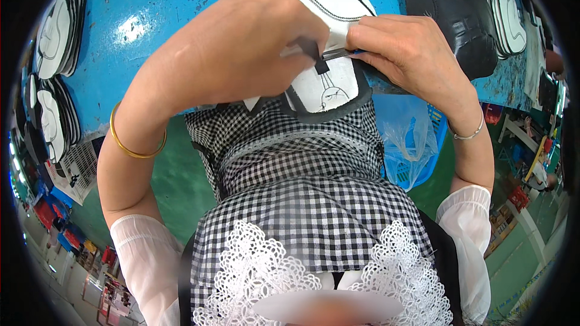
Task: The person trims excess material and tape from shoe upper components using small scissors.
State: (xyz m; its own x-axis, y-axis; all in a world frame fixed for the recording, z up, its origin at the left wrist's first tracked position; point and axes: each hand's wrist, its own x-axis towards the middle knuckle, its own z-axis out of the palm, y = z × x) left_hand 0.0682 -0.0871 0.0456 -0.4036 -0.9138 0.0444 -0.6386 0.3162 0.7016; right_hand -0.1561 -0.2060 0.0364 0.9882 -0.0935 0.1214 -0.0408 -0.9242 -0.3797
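A: At the near edge of the blue tabletop (181, 0), what are the hands doing?

B: Both meet over a white, shoe-shaped fabric panel (329, 84) with a dark border and stitched lines. The left hand (235, 48) is curled almost shut, its fingertips pinching a small black tab (315, 54) against the panel. The right hand (405, 48) is closed around a slim metal tool (338, 54), perhaps small scissors or tweezers, its tip touching the tab.

A: Where does the panel lie?

B: It hangs over the near edge of the tabletop, above the person's checked apron (302, 175). Its far end rests on the tabletop, partly hidden by the hands.

A: Which step does this look like?

B: I judge it a trimming or positioning step on the tab. The tool is at the tab, but I cannot tell whether it is cutting or gripping. The next move would seem to call for a steady pinch from the left hand and fine control of the tool tip.

A: And farther out?

B: A black shoe (453, 12) sits far right. Stacks of similar white panels (57, 30) lie at the far left, more at the far right. A blue basket (417, 151) with a clear plastic bag stands below the tabletop, right.
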